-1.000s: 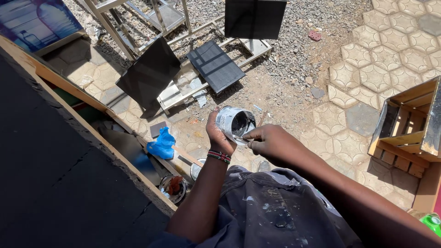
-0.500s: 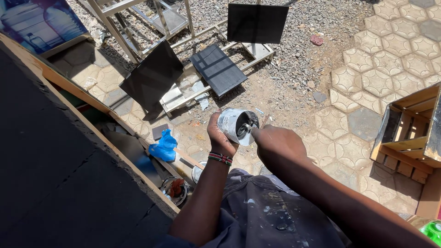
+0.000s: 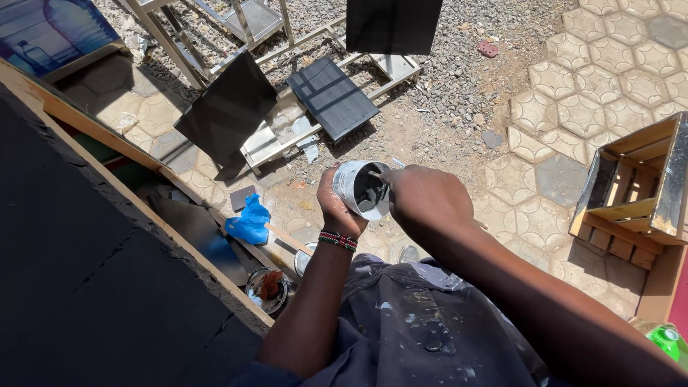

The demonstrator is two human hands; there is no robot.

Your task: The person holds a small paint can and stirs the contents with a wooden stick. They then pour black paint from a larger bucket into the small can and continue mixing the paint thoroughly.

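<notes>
My left hand grips a small white tin with dark paint inside, tilted so its mouth faces me. A beaded bracelet sits on that wrist. My right hand is closed over a thin stick or brush handle whose end dips into the tin's mouth. Most of that tool is hidden behind the hand. Both hands are held out over the paved ground, above my paint-spattered grey clothing.
A large black-painted board with a wooden edge fills the left. Below lie a blue bag, an open tin with a reddish lump, black panels on metal frames, gravel and hexagonal paving. A wooden crate stands right.
My right hand has moved up to the tin and its tool now reaches into the mouth. The tin is tilted a little more toward me.
</notes>
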